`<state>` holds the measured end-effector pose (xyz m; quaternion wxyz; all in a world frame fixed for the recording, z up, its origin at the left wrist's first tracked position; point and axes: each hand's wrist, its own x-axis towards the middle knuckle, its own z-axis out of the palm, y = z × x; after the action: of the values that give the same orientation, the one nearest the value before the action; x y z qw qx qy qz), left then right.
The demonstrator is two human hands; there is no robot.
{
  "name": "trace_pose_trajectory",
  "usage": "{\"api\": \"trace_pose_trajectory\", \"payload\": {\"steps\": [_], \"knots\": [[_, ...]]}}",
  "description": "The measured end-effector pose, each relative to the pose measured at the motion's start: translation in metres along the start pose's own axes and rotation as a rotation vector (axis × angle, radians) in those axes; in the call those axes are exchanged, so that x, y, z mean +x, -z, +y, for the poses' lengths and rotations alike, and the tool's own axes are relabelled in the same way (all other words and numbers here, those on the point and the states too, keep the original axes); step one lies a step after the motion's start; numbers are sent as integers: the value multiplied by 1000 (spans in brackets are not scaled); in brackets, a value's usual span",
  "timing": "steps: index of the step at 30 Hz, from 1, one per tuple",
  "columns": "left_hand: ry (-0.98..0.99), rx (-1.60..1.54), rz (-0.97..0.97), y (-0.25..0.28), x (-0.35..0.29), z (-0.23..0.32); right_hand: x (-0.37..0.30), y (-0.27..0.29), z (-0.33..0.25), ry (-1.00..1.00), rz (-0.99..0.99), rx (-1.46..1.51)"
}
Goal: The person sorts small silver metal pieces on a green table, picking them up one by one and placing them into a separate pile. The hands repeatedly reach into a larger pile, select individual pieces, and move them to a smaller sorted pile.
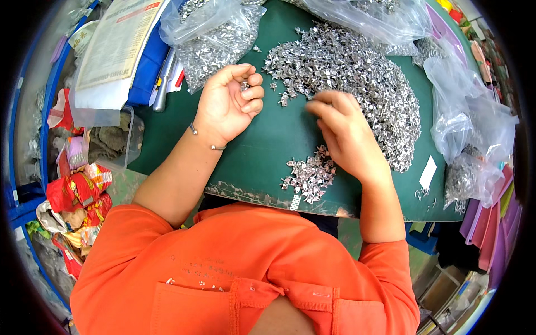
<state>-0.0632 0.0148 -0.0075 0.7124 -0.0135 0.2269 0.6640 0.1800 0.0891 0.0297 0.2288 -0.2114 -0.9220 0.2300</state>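
I see the left hand point(231, 106) with fingers curled around at least 1 metal piece point(244, 86); the right hand point(347, 134) bends blurred fingers beside the large pile point(363, 72); remotely, I cannot tell their grip.

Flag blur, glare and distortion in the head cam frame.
Head view: fingers of the right hand smeared, likely motion, left hand sharper; head view: bright glare on the clear plastic bag at right; head view: edges of the green table bow, picture corners black.
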Motion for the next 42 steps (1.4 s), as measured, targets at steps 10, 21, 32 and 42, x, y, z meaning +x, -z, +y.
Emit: {"api": "trace_pose_trajectory", "payload": {"steps": [10,21,32,42], "knots": [[4,-3,-10,-2,-1,0,-3,18,23,-186,133,140],[4,2,-21,-1,-1,1,-7,12,18,-59,-126,138],[14,-6,-31,-1,2,1,-10,13,18,2,-186,108],[-45,128,12,3,5,-5,-1,5,-4,-32,-104,47]]}}
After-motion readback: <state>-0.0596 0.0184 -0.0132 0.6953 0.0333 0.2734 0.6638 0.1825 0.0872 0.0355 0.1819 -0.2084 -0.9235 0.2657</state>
